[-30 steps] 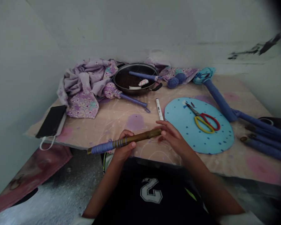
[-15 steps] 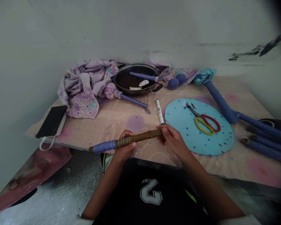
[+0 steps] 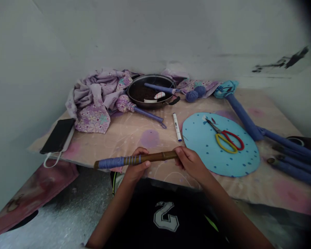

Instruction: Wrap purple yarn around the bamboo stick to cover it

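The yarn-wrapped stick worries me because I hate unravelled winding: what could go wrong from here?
The spaced loops beside the left hand could slip along the stick if that grip loosens. The scissors lie on the blue dotted sheet, which is close to the right hand, so a sweep of that arm might knock them.

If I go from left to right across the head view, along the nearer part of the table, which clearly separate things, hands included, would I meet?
Black-covered object → blue yarn on the held stick → left hand → right hand → scissors → blue-wrapped sticks.
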Available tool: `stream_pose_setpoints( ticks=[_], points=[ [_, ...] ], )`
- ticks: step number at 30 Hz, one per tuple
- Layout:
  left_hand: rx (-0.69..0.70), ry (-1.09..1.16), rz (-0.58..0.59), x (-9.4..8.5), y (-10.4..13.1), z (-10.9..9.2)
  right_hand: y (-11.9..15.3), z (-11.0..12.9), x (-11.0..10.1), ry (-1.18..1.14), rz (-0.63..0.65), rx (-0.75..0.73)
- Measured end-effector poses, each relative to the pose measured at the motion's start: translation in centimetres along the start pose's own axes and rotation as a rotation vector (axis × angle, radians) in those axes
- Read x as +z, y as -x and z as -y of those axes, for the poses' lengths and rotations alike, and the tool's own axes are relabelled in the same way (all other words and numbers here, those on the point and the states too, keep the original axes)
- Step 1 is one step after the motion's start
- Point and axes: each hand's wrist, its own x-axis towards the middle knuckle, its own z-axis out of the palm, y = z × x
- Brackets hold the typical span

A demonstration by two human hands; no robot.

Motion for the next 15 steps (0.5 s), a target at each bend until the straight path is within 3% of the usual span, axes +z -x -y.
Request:
stream_pose_setpoints(
  ticks=[2,6,11,13,15],
  points=[
    [0.011,0.01,-0.031,0.1,0.0,0.0,0.3,-0.1,0.2,0.005,0.035,-0.101],
    [0.015,-0.015,-0.008,0.1,0.0,0.2,0.5,-0.2,0.8,-0.06,-0.013,-0.374],
    [0.007,-0.081,-0.012,0.0,0.1,0.2,0.1,-0.6,1.2,-0.179,-0.029,-0.098],
    [0.018,-0.078,-0.009,0.1,0.1,0.2,0.1,-0.7,1.1,-0.134,-0.037,-0.132],
    [0.035,-0.076,0.008,0.0,0.0,0.3,0.2,-0.7,1.1,-0.098,-0.08,-0.271]
  ],
)
